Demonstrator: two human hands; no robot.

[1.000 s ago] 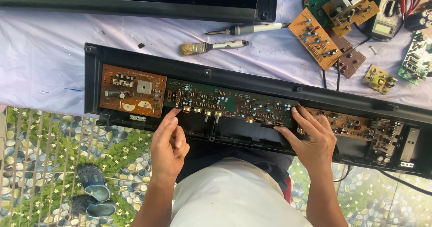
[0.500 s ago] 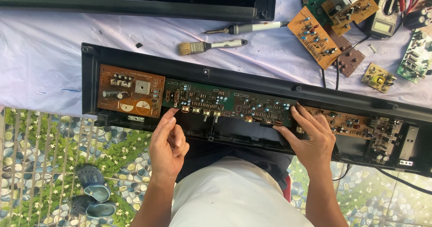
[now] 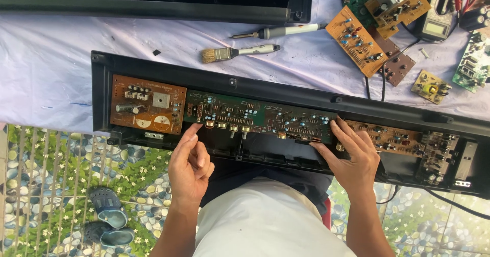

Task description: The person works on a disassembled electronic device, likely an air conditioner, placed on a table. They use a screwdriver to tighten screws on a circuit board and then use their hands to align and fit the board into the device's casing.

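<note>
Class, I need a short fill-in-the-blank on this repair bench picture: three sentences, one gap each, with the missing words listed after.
1. The left hand points one finger at the long ____ circuit board inside the black plastic casing.
2. The right hand rests its fingers on the near edge of that board, beside the narrow ____ board to its right.
3. On the pale cloth, a small brush with tan bristles lies just below the grey-handled ____.

Missing words: green; brown; soldering iron
</note>
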